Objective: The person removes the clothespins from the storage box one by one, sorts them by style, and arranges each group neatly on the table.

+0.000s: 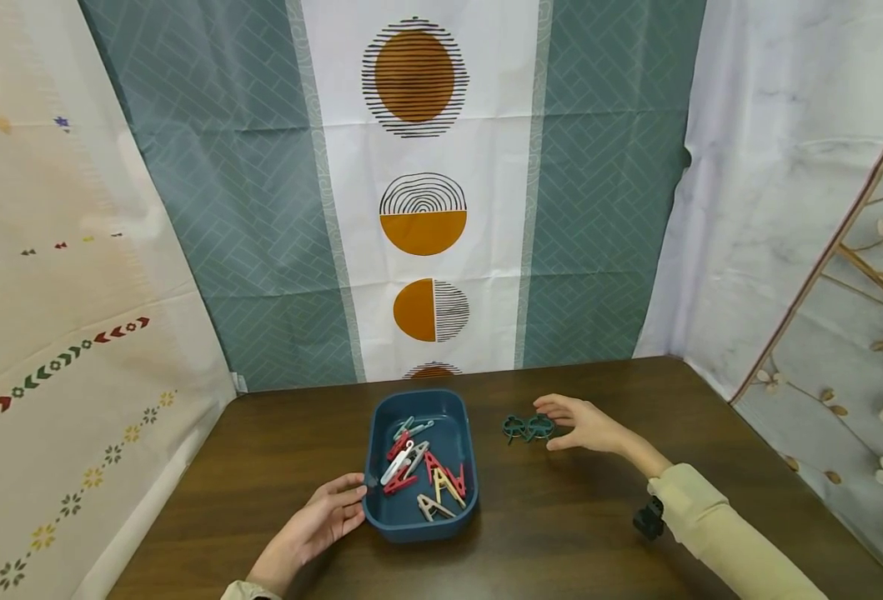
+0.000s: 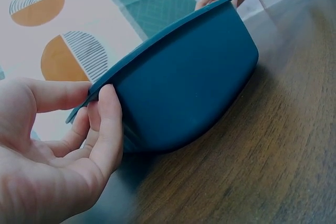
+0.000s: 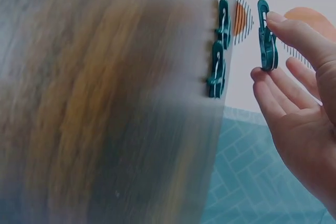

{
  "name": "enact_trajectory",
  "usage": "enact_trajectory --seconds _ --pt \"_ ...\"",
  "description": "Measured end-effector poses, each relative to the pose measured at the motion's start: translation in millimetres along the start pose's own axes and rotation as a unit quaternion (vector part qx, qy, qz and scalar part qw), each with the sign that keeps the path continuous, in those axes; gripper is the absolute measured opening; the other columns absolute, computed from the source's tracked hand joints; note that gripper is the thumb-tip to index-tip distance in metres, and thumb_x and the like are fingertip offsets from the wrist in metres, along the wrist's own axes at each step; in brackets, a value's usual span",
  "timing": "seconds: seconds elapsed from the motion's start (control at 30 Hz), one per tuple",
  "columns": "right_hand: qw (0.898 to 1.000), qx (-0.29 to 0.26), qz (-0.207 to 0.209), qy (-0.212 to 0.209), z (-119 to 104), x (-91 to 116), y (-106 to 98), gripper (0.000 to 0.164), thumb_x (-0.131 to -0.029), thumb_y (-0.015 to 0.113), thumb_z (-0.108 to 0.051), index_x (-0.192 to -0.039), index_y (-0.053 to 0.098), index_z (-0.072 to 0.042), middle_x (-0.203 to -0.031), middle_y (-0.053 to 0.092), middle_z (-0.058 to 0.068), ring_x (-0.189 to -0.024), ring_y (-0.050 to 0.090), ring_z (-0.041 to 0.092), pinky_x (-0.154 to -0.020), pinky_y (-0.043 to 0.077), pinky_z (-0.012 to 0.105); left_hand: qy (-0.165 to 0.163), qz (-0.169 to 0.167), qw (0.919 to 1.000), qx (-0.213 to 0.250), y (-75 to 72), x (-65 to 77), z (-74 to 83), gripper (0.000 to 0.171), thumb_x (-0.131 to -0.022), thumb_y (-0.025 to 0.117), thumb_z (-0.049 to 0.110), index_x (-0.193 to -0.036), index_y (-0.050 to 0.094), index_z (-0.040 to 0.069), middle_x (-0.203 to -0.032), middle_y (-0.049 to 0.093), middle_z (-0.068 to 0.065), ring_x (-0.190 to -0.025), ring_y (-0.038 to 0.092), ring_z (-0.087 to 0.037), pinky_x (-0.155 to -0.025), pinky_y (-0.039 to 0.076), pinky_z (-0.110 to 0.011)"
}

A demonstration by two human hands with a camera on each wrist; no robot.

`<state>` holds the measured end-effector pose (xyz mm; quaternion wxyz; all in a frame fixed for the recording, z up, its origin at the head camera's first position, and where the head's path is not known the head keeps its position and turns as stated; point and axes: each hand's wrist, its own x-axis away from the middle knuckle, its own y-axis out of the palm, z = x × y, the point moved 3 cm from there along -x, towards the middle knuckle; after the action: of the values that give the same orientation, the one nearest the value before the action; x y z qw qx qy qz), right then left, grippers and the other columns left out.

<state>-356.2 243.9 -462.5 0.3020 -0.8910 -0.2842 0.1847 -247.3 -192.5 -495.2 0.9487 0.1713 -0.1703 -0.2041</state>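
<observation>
A dark blue plastic bin (image 1: pixel 381 521) stands on the table, with several clothespins (image 1: pixel 409 457) in red, white, grey, yellow and pale green lying inside. My left hand (image 1: pixel 321 518) grips its left rim, thumb on one side and fingers beneath the lip, as the left wrist view shows. To the right of the bin, my right hand (image 1: pixel 587 425) holds a green clip (image 3: pixel 268 40) between thumb and fingertips. Two more green clips (image 3: pixel 217 70) rest on the table beside that hand in the right wrist view.
The brown wooden table (image 1: pixel 546 533) ends at the back against a patterned curtain (image 1: pixel 606 250). Flowered cloth (image 1: pixel 846 375) hangs on the right, and a pale embroidered cloth (image 1: pixel 73 333) on the left. A small black device (image 1: pixel 649 518) sits by my right sleeve.
</observation>
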Motion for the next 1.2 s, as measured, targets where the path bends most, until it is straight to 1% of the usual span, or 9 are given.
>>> enact_trajectory --seconds 0.1,0.3,0.6,0.87,1.1,1.2 --pt "1.000 0.001 0.006 0.003 4.9 1.7 -2.6 0.066 -0.084 0.074 -0.011 -0.140 0.039 0.002 -0.138 0.048 0.029 -0.125 0.049 0.044 -0.102 0.042 0.053 0.004 -0.005 1.0000 -0.001 -0.6 -0.5 0.6 0.021 -0.101 0.048 0.011 -0.121 0.045 0.008 -0.095 0.064 0.002 -0.086 0.064 -0.007 -0.081 0.055 -0.021" --pt "1.000 0.002 0.010 0.012 14.1 7.3 -8.2 0.067 -0.084 0.074 -0.010 -0.139 0.039 0.007 -0.137 0.047 0.032 -0.124 0.048 0.047 -0.101 0.042 0.056 -0.003 -0.014 0.9999 0.007 -0.4 -0.5 0.0 0.019 -0.101 0.048 0.010 -0.119 0.047 0.010 -0.096 0.065 0.002 -0.087 0.065 -0.007 -0.082 0.055 -0.021" --pt "1.000 0.003 0.003 0.018 24.5 11.8 -23.0 0.069 -0.084 0.074 -0.011 -0.140 0.037 0.008 -0.138 0.046 0.033 -0.126 0.047 0.048 -0.102 0.042 0.055 0.003 -0.005 1.0000 0.004 1.2 -0.2 0.8 0.018 -0.101 0.048 0.011 -0.118 0.049 0.009 -0.094 0.065 0.001 -0.084 0.064 -0.008 -0.081 0.055 -0.021" --pt "1.000 -0.005 -0.015 0.021 33.7 14.8 -34.9 0.069 -0.084 0.073 -0.008 -0.139 0.035 0.011 -0.138 0.042 0.037 -0.126 0.043 0.053 -0.101 0.040 0.059 -0.003 -0.003 0.9999 0.013 -1.3 -2.2 1.5 0.016 -0.101 0.048 0.010 -0.117 0.049 0.011 -0.095 0.065 0.001 -0.085 0.065 -0.007 -0.080 0.055 -0.021" --pt "0.999 0.002 -0.023 0.043 39.7 17.4 -37.3 0.071 -0.083 0.074 -0.006 -0.139 0.034 0.011 -0.140 0.041 0.037 -0.128 0.041 0.053 -0.102 0.039 0.060 0.002 -0.010 0.9999 0.011 -0.5 -1.4 0.1 0.016 -0.101 0.048 0.010 -0.116 0.049 0.011 -0.094 0.065 0.003 -0.083 0.064 -0.007 -0.081 0.055 -0.021" --pt "0.999 0.011 -0.027 0.044 41.6 17.1 -35.2 0.072 -0.082 0.074 -0.005 -0.140 0.034 0.012 -0.139 0.041 0.037 -0.127 0.041 0.053 -0.102 0.040 0.059 0.003 -0.012 0.9999 0.008 0.1 -0.6 -1.0 0.016 -0.101 0.048 0.011 -0.117 0.049 0.010 -0.094 0.065 0.003 -0.083 0.064 -0.007 -0.081 0.055 -0.021"
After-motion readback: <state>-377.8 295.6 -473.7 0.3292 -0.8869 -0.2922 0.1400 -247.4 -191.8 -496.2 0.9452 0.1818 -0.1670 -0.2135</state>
